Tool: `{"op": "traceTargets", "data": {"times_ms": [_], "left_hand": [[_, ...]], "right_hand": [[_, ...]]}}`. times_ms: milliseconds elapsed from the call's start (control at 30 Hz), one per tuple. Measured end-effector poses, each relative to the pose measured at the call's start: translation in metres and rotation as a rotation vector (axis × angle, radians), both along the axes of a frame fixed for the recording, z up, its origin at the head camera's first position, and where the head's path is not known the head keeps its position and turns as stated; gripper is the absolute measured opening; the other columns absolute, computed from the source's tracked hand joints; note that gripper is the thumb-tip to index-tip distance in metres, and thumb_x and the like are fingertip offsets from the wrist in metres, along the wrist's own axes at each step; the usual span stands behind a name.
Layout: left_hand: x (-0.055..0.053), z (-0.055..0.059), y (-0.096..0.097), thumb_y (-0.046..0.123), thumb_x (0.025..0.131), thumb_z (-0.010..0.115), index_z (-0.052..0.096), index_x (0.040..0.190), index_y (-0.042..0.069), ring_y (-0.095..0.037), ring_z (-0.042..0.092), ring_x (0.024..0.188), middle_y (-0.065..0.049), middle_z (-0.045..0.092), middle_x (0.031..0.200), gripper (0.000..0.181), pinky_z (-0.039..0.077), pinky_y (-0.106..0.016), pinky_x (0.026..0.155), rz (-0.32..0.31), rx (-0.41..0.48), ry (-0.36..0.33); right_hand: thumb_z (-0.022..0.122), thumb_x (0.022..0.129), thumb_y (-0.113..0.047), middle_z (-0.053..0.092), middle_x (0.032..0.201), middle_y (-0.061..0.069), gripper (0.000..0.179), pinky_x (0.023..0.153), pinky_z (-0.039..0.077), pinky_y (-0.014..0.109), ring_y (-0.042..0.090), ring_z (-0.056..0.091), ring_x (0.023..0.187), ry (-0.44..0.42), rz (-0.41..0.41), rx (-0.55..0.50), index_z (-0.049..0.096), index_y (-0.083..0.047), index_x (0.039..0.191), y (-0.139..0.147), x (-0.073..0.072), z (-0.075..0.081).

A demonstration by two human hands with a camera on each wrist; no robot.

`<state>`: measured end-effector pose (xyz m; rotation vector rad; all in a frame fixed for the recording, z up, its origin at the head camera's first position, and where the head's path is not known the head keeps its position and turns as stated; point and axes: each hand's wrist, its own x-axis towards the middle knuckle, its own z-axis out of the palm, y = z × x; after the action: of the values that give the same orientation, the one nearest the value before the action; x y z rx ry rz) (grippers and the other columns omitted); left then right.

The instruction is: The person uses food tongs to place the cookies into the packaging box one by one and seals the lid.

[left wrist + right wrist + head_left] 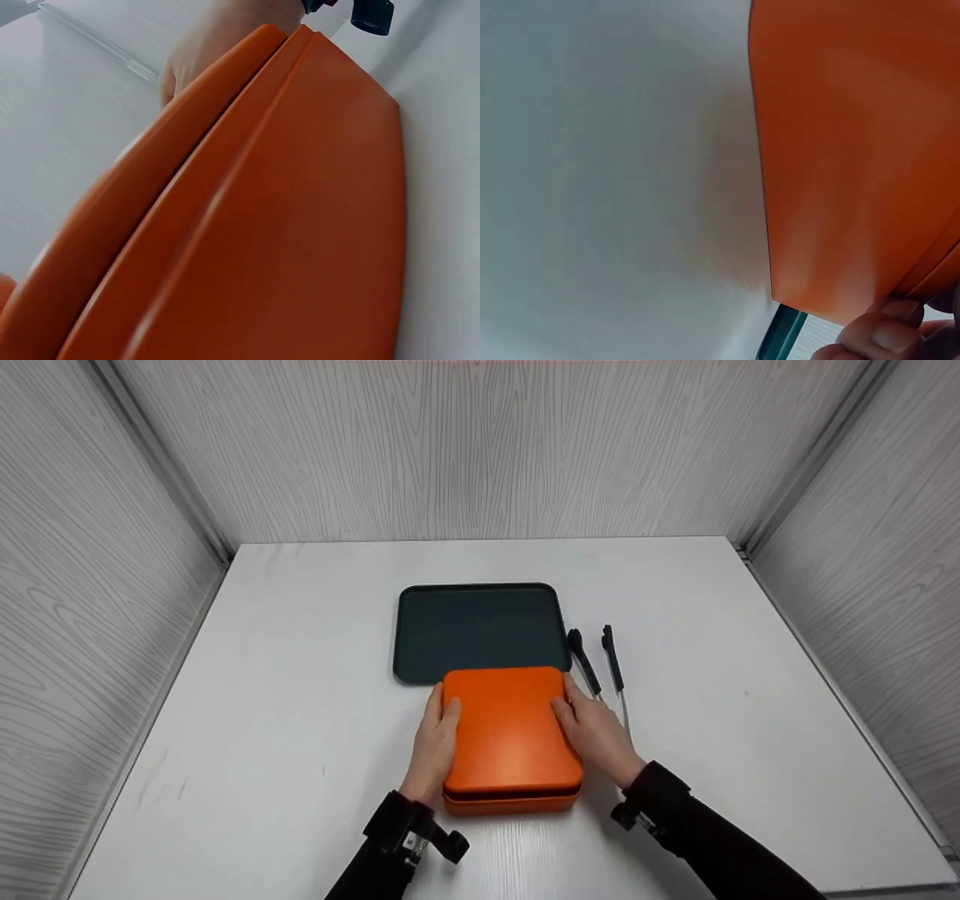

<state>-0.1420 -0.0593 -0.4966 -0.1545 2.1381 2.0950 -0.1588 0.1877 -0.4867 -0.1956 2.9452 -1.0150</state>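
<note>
An orange square box (514, 808) stands on the table with its orange lid (514, 727) on top. A dark gap shows between lid and box along the near side. My left hand (433, 742) grips the lid's left edge, thumb on top and fingers down the side. On the opposite edge, my right hand (600, 735) holds the lid the same way. Fingertips (896, 337) of that hand lie right at the seam in the right wrist view. The left wrist view shows the seam between lid (142, 172) and box (315, 195) running the length of the side.
Behind the box lies a dark green tray (480, 626), its near edge partly covered by the lid in the head view. Tongs with black tips (613, 660) and thin metal arms lie right of the tray, partly behind my right hand. Pale wood-grain panels (480, 450) enclose the table.
</note>
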Motion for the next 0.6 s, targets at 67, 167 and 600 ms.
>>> {"op": "traceTargets", "data": {"times_ms": [67, 167, 600], "left_hand": [[-0.001, -0.0008, -0.0001, 0.031, 0.112, 0.038, 0.01, 0.165, 0.007, -0.025, 0.013, 0.157, -0.009, 0.013, 0.171, 0.064, 0.013, -0.047, 0.128, 0.004, -0.004, -0.005], [-0.0017, -0.0019, -0.0006, 0.025, 0.112, 0.039, 0.011, 0.165, 0.008, -0.024, 0.017, 0.156, -0.009, 0.015, 0.171, 0.062, 0.017, -0.045, 0.127, 0.014, 0.016, -0.02], [-0.0021, -0.0037, -0.003, 0.011, 0.109, 0.038, 0.012, 0.164, 0.006, -0.022, 0.016, 0.157, -0.01, 0.016, 0.171, 0.061, 0.017, -0.043, 0.127, 0.01, 0.102, -0.016]], "right_hand": [[0.047, 0.109, -0.031, 0.055, 0.144, 0.028, 0.062, 0.096, 0.052, 0.05, 0.032, 0.066, 0.105, -0.007, 0.007, -0.016, 0.031, 0.002, 0.158, 0.0006, 0.0, -0.0003], [0.048, 0.109, -0.03, 0.047, 0.152, 0.025, 0.062, 0.105, 0.048, 0.051, 0.035, 0.06, 0.123, -0.022, 0.017, -0.052, 0.029, 0.002, 0.159, 0.0012, 0.0003, -0.0013], [0.049, 0.109, -0.025, 0.042, 0.157, 0.021, 0.062, 0.117, 0.038, 0.051, 0.035, 0.045, 0.142, -0.005, 0.037, -0.1, 0.026, 0.003, 0.159, 0.0012, 0.0063, -0.0054]]}}
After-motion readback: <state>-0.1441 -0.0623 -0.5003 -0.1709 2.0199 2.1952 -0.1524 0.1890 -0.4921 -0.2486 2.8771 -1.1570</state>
